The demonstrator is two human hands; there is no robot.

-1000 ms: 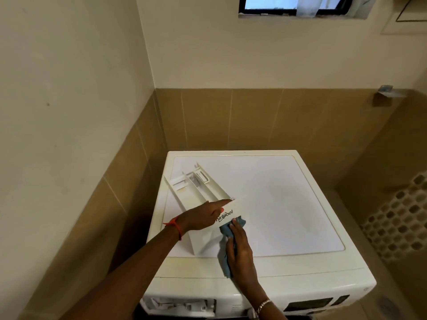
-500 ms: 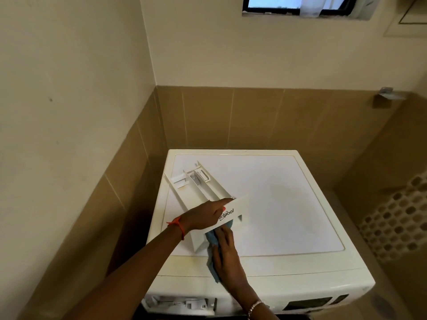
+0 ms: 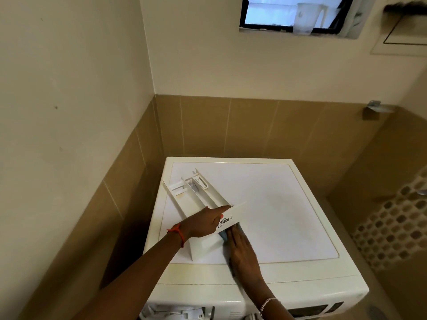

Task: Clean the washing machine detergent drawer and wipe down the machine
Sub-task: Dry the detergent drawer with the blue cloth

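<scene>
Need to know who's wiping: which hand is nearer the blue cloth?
Right. The right hand lies flat on the cloth, below the front panel of the drawer; the left hand holds that panel, just above the cloth.

- We take the washing machine (image 3: 254,289) as our landmark: its body is cream and its top panel a cleaner white.
- On the machine's top, the detergent drawer (image 3: 201,204) is white, with dark lettering on its front.
- Beside the drawer on that top, we see a blue cloth (image 3: 223,235).
- Over the machine's front edge, we see an orange-red thread (image 3: 179,235) and a pale beaded bracelet (image 3: 268,304).
- Behind the machine, the tiles (image 3: 254,125) are tan with paler joints, and the wall (image 3: 208,54) above them is cream.
- To the machine's right, a mosaic (image 3: 392,227) has brown and cream dots.
- High above the machine, the window frame (image 3: 242,15) is black.
</scene>
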